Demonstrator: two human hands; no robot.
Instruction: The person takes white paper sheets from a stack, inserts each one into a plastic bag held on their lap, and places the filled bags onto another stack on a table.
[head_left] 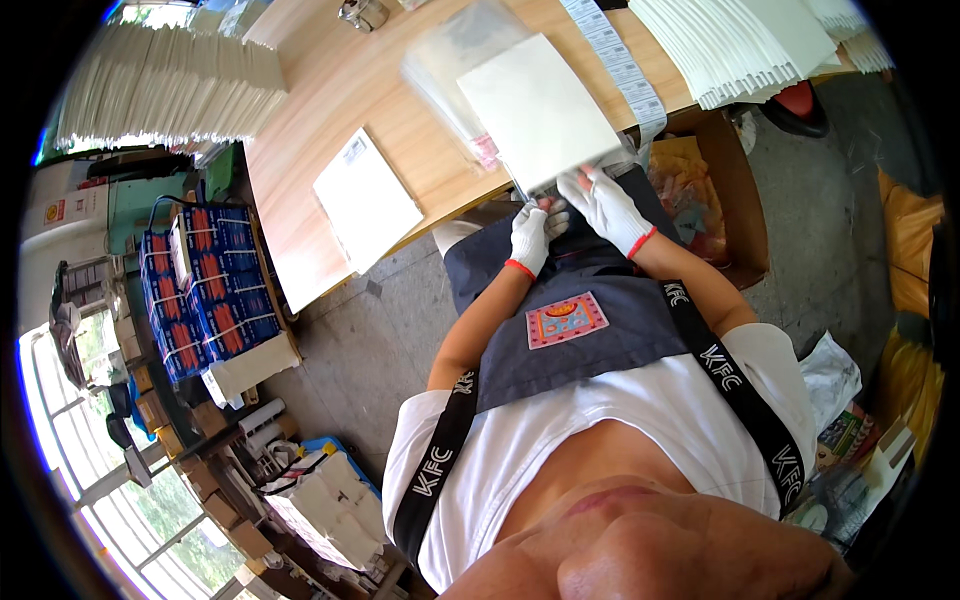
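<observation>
Both hands wear white knit gloves with red cuffs and some bare fingertips. My left hand [536,236] is closed at the near-left corner of a flat white panel [540,105]; whatever its fingers pinch is too small to make out. My right hand [606,208] has its fingers stretched out at the panel's near edge, slightly blurred. The panel overhangs the table's front edge and rests over clear plastic bags [432,75]. To the left lies another white flat piece [368,200] with a small label at its far end.
A strip of printed labels [618,65] hangs over the front edge of the wooden table [290,190]. Tall stacks of white flat pieces stand far left [170,90] and far right [725,45]. Below right is an open cardboard box [738,200]; blue strapped packs [210,285] stand left.
</observation>
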